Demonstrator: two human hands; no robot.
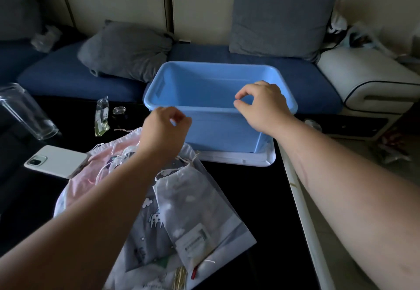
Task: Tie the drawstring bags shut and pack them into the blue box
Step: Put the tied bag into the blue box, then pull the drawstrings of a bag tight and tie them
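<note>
The blue box stands empty on a white lid at the back of the dark table. A pile of drawstring bags lies in front of it: a pink one at the left and grey cloud-print ones at the right, their white cords loose. My left hand hovers over the top of the pile by the box's front left corner, its fingers curled and holding nothing I can see. My right hand hangs above the box's front rim, with thumb and forefinger bent toward each other, a small gap between them.
A white phone lies left of the bags. A glass jar lies on its side at the far left, with a small packet and a glass lid near it. A sofa with grey cushions runs behind the table.
</note>
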